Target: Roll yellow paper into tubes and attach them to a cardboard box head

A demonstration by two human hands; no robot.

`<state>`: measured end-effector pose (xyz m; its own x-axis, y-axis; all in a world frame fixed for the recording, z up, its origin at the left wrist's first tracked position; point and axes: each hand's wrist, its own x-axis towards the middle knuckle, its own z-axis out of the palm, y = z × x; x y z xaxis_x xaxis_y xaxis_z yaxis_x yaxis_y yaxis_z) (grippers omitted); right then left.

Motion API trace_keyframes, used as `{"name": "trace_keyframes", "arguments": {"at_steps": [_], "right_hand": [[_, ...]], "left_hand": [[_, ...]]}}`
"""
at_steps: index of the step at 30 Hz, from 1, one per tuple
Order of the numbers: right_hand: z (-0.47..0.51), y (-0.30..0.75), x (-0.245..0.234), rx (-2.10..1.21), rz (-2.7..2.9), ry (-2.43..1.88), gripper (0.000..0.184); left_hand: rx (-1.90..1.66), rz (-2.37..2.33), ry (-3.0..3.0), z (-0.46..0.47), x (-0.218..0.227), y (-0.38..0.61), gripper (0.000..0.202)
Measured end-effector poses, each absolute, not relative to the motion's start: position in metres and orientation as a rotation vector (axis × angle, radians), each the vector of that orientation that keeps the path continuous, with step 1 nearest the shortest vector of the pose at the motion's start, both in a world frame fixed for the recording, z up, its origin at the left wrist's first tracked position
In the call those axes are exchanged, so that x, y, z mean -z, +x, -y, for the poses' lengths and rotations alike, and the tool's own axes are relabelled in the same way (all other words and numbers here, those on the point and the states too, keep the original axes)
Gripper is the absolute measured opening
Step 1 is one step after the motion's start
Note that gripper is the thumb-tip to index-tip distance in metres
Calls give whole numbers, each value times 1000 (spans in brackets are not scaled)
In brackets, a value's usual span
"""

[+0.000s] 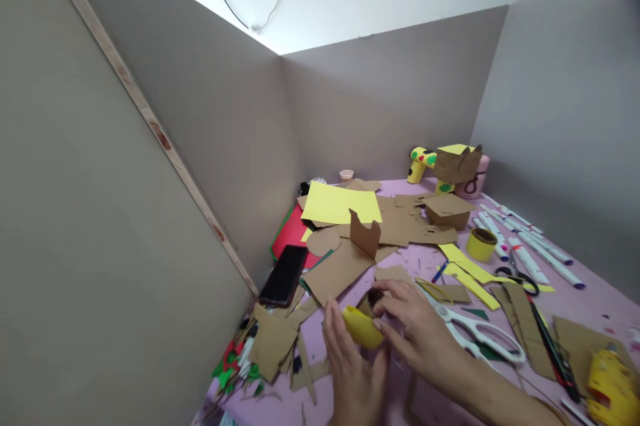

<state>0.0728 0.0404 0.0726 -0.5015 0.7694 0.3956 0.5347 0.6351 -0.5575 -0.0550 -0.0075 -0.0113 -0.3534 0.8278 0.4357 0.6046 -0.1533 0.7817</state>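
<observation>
My left hand (350, 363) and my right hand (417, 329) meet low in the middle of the head view over a pink tabletop (595, 299). Between them is a small curled yellow paper piece (361, 327) wrapped partly round a brown cardboard roll (373, 299). Left thumb and fingers pinch the yellow piece from below. Right fingers press on it and on the roll from above. White-handled scissors (480, 333) lie just right of my right hand.
Brown cardboard scraps (340, 266), a yellow sheet (340, 205) and a black phone (284, 274) lie beyond the hands. Markers (530, 246), a yellow tape roll (481, 244) and black scissors (520, 277) are at right. Grey partition walls (375, 113) enclose the desk.
</observation>
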Motion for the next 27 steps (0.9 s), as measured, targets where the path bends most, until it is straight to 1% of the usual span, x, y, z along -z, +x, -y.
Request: {"name": "trace_keyframes", "arguments": {"at_steps": [5, 11, 14, 19, 23, 27], "right_hand": [[-22, 91, -67, -671, 2073, -1071, 12], [-23, 133, -67, -716, 1665, -1129, 16], [-25, 145, -67, -876, 1494, -1093, 19], [-26, 146, -67, -1134, 1328, -991, 17], [-30, 144, -68, -1403, 1163, -950, 21], [-35, 144, -69, -1499, 1095, -914, 24]], "left_hand": [[-1420, -1701, 1500, 10, 6, -50, 62], [-1412, -1445, 1239, 20, 1, -32, 77], [-1408, -1353, 1213, 21, -1, -27, 73], [-1420, -1270, 1221, 21, -5, -22, 64], [-1404, -1259, 1211, 22, -5, -19, 63], [-1402, -1241, 1242, 22, -3, -20, 64]]}}
